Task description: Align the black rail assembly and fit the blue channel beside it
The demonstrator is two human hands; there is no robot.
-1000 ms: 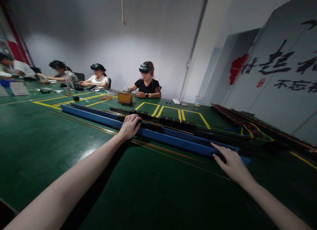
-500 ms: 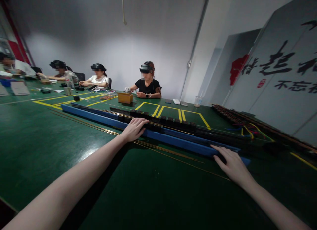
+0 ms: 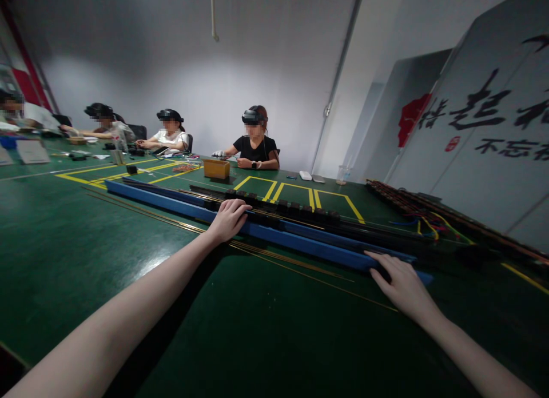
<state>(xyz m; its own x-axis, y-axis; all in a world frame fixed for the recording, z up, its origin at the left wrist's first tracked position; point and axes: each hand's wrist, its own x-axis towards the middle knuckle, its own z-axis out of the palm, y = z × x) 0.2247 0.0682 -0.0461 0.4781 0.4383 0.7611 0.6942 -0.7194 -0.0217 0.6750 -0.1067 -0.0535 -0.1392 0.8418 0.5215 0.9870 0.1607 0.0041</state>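
A long blue rail (image 3: 300, 238) crosses the green table in front of me, with dark strips in its channel. My left hand (image 3: 229, 219) is closed over the middle of the rail, fingers bent across a thin brass rod (image 3: 295, 219) lying along the channel. Its fingertips are partly hidden. Near the rail's right end, my right hand (image 3: 401, 278) rests its outstretched fingers on the rail edge, thumb apart, holding nothing. Several loose brass rods (image 3: 291, 262) lie on the table on my side of the rail, passing below my left wrist.
Behind the rail runs a black strip with dark blocks (image 3: 291, 208). Yellow tape outlines (image 3: 295, 187) mark the table beyond. A brown box (image 3: 217, 168) stands before a co-worker (image 3: 256, 149). Bundled strips with coloured wires (image 3: 429, 221) lie at right. More people sit at far left.
My left hand has shifted slightly left along the rail, and the brass rod under it has slid the same way. My right hand stays in place.
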